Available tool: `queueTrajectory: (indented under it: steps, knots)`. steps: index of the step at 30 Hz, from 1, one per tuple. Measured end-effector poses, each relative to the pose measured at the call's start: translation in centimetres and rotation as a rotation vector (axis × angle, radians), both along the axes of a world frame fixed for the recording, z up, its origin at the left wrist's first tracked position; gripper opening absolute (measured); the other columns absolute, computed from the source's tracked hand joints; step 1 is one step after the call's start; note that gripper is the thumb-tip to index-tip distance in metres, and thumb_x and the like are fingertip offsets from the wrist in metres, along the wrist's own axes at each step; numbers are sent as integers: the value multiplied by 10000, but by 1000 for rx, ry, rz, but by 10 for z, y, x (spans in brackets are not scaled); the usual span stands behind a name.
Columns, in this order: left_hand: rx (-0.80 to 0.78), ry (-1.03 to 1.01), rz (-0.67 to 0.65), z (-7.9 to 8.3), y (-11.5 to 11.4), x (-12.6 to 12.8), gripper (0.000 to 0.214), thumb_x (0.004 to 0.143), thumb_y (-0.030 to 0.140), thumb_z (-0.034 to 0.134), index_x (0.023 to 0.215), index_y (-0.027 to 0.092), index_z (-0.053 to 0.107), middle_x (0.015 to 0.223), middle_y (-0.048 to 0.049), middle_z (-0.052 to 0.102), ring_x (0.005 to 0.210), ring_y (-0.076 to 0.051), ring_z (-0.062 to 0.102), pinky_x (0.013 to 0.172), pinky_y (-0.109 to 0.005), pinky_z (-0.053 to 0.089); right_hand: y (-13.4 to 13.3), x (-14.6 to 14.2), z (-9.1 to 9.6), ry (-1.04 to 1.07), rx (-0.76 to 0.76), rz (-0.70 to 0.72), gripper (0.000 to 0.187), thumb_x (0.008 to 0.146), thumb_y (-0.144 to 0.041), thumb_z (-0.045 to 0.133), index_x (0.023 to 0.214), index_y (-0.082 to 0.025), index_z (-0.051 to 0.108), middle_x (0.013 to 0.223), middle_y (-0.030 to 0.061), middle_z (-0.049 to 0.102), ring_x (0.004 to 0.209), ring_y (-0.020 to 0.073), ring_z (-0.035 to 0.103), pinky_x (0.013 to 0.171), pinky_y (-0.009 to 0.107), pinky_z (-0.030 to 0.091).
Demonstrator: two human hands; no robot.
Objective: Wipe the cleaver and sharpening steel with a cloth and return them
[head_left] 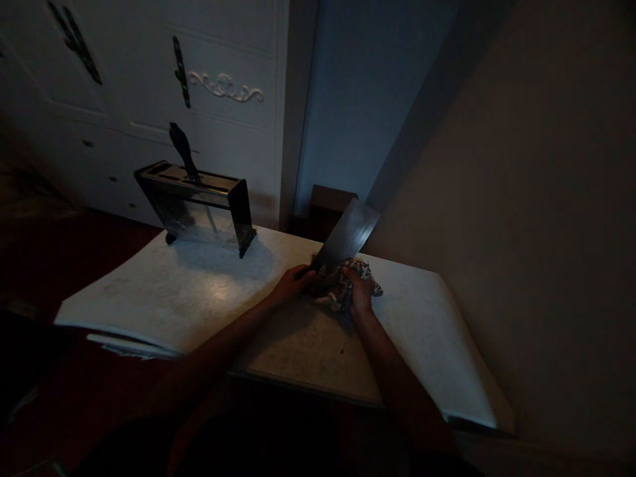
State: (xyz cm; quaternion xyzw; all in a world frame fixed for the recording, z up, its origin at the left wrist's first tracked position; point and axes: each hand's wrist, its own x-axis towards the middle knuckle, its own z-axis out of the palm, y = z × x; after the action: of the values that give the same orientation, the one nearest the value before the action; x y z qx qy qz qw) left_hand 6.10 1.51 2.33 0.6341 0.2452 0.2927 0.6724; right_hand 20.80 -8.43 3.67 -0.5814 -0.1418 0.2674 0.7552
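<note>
A broad cleaver points up and away from me over the table, its wide blade bare at the upper end. My left hand is closed at the blade's lower end, where the handle is hidden by fingers and cloth. A crumpled patterned cloth is bunched against the lower part of the blade. Around the cloth's right side my right hand is closed, thumb uppermost.
A knife block with clear sides and one black-handled knife stands on the white table at left. Behind are a white cabinet and a brown box. A wall borders the right.
</note>
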Motion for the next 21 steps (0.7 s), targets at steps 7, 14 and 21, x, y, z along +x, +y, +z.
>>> queueTrajectory:
  steps: [7, 14, 21]
  knots:
    - [-221, -180, 58, -3, 1, 0, 566, 641, 707, 689, 695, 173, 511, 555, 48, 502, 448, -87, 432, 431, -216, 318, -2, 11, 1, 221, 45, 249, 399, 571, -459, 817, 870, -224, 696, 807, 26, 760, 797, 264, 729, 768, 415, 601]
    - [-277, -224, -16, -5, 0, -1, 560, 635, 693, 711, 711, 168, 532, 560, 45, 502, 456, -85, 422, 432, -213, 313, -2, 15, -4, 264, 7, 366, 323, 640, -530, 735, 831, -270, 712, 812, 16, 767, 850, 281, 731, 788, 434, 604]
    - [-135, -154, -48, -13, 0, 2, 587, 617, 688, 726, 755, 123, 649, 625, -4, 563, 579, -126, 491, 513, -226, 343, -4, 15, -16, 276, -76, 457, 216, 559, -394, 687, 713, -244, 695, 677, 36, 741, 823, 306, 725, 734, 424, 602]
